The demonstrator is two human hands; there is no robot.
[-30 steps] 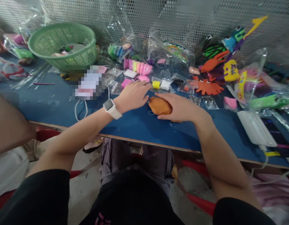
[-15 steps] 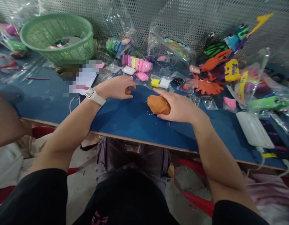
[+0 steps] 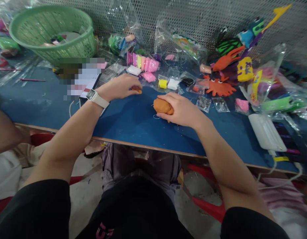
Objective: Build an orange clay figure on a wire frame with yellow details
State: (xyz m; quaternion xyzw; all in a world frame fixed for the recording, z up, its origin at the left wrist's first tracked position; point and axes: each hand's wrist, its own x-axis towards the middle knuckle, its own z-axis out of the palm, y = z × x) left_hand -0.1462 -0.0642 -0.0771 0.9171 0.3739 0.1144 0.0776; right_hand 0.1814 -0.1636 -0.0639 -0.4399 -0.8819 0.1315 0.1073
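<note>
My right hand is wrapped round a smooth orange-brown lump of modelling clay, which sits low over the blue table. Beside the lump, a thin white thread loops on the table top. To the left, my left hand has its fingers curled over a small orange-brown clay piece, mostly hidden under the fingertips. A gap of bare table separates the two hands. Just beyond them lie small packets of clay: yellow, white and black.
A green plastic basket stands back left, near a blurred-out phone or sheet. An orange clay crab and other clay figures are at the back right. A white power bank with a cable lies right. Another person's arm shows at left.
The fingers of my left hand have drawn together over the small clay piece. My right hand still grips the lump. The whole view has shifted slightly.
</note>
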